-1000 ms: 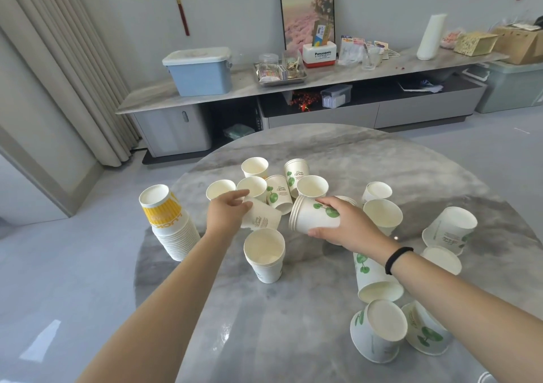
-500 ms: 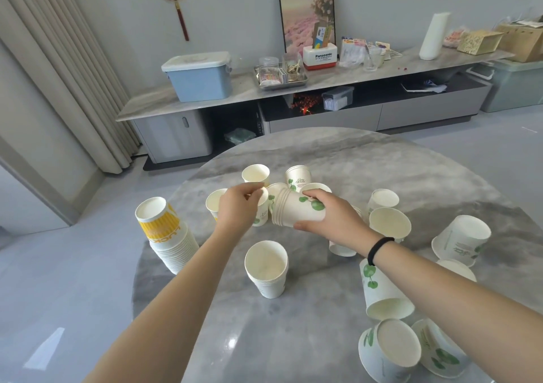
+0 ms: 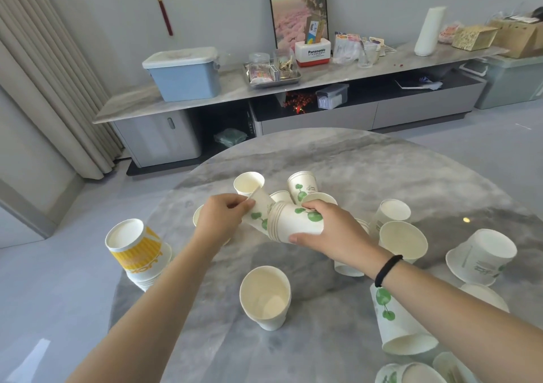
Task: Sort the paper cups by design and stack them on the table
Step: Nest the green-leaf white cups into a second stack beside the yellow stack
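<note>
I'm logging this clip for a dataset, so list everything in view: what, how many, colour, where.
held stack: several nested cups, white with green leaves, in right hand
single cup: one, white with green leaves, in left hand, going into the held stack
yellow stack: one, yellow and white, table's left edge
plain cup: one, white, upright, near centre
loose cups: about a dozen, white, some leaf-printed, behind and right of the hands
table: one, grey marble, round
blue bin: one, on the sideboard
left hand: pinches the single cup
right hand: grips the held stack
</note>
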A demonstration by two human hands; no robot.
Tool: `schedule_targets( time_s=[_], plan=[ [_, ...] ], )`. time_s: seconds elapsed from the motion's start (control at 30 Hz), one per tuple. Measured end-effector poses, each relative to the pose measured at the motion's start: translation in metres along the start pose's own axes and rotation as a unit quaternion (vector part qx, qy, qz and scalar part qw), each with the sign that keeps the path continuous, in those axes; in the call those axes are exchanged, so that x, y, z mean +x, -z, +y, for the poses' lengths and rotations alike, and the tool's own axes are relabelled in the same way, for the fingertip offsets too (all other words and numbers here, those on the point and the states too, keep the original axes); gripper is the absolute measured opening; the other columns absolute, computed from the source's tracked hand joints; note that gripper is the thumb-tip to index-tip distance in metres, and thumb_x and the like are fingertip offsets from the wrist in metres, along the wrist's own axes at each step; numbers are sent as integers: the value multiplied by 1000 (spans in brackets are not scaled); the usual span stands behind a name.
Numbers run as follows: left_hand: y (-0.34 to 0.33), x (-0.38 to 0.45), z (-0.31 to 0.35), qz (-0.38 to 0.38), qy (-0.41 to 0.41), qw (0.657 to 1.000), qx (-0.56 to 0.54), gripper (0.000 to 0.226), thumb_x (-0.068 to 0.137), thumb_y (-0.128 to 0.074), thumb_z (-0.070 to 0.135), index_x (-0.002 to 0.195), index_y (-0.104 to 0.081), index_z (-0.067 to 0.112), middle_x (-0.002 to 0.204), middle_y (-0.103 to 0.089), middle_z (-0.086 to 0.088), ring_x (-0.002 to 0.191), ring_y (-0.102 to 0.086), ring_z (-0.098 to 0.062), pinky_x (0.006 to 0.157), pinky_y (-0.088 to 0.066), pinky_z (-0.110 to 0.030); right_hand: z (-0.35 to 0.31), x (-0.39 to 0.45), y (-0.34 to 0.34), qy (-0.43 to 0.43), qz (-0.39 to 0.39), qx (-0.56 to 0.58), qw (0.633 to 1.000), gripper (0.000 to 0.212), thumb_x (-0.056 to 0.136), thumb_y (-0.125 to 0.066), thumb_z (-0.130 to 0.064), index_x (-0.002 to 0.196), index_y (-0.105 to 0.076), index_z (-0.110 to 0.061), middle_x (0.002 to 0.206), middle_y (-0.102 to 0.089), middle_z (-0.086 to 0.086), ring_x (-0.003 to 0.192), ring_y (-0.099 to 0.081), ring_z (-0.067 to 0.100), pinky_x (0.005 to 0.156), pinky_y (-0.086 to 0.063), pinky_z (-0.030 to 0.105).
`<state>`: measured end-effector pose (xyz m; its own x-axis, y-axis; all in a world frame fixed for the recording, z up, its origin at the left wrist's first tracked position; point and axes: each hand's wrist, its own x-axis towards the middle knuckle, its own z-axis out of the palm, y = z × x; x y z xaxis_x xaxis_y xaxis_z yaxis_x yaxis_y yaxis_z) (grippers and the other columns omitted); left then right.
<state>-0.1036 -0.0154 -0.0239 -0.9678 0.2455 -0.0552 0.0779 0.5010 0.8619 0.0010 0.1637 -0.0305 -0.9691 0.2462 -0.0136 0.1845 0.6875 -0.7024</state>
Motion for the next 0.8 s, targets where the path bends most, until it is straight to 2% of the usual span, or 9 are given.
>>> schedule_targets(
  time_s=[0.13, 0.23, 0.33, 0.4, 0.5, 0.57, 0.63, 0.7, 0.8],
  plan=[
    [2, 2, 4, -73, 68, 991, -89, 19, 90, -59, 29, 77, -69, 18, 54, -36, 0, 47, -30, -14, 45, -24, -21, 1, 1, -7, -15, 13, 57, 998, 69, 68, -77, -41, 128, -48, -25, 114, -54, -11, 99, -51, 8, 73, -39, 17],
    [-3, 3, 6, -178, 116, 965, -152, 29, 93, -54, 25, 65, -56, 15, 56, -33, 1, 41, -29, -6, 38, -21, -14, 8, -3, -6, -22, 3, 95, 995, 68, 67, -77, -44, 127, -49, -27, 114, -55, -13, 105, -53, 8, 73, -38, 10],
    [-17, 3, 16, -261, 106, 944, -170, 30, 96, -49, 28, 69, -53, 16, 57, -36, 2, 43, -30, -5, 42, -20, -15, 12, -8, 1, -21, 20, 91, 995, 64, 69, -77, -42, 125, -51, -28, 110, -54, -15, 101, -50, 4, 70, -36, 10],
    [-26, 10, 24, -238, 80, 957, -148, 34, 96, -45, 35, 79, -66, 16, 62, -56, 3, 45, -37, -5, 44, -24, -16, 17, -10, 10, -31, 51, 105, 993, 61, 70, -77, -40, 124, -52, -27, 110, -56, -12, 99, -51, 5, 68, -36, 10],
    [-39, 32, 28, -113, -11, 993, 9, 28, 95, -48, 31, 101, -70, 14, 94, -70, -4, 52, -48, -9, 46, -37, -11, 24, -9, 23, -49, 88, 116, 988, 60, 70, -77, -40, 122, -53, -24, 110, -60, -10, 96, -56, 8, 68, -38, 10],
    [-49, 46, 26, -75, -41, 990, 114, 28, 94, -52, 27, 115, -65, 14, 115, -67, -7, 74, -61, -21, 66, -46, -18, 28, -8, 29, -56, 102, 110, 987, 59, 70, -77, -40, 121, -54, -23, 107, -60, -10, 95, -56, 9, 67, -38, 10],
    [-58, 58, 20, -82, -26, 979, 185, 36, 92, -55, 25, 126, -58, 15, 128, -61, -8, 103, -62, -29, 83, -47, -29, 30, -7, 31, -59, 101, 94, 989, 59, 70, -77, -40, 121, -54, -22, 106, -59, -10, 95, -55, 9, 68, -39, 11],
    [-67, 64, 15, -99, -11, 968, 230, 38, 91, -57, 22, 128, -56, 14, 130, -59, -10, 109, -59, -30, 83, -48, -32, 33, -6, 34, -62, 91, 89, 990, 60, 70, -77, -39, 122, -53, -22, 106, -58, -10, 96, -54, 10, 68, -39, 12],
    [-70, 65, 7, -99, 5, 970, 220, 34, 88, -61, 15, 121, -60, 11, 118, -61, -13, 97, -62, -31, 74, -48, -29, 34, -5, 35, -63, 74, 94, 991, 62, 69, -77, -40, 123, -53, -23, 110, -60, -9, 99, -55, 10, 70, -41, 18]
  ],
)
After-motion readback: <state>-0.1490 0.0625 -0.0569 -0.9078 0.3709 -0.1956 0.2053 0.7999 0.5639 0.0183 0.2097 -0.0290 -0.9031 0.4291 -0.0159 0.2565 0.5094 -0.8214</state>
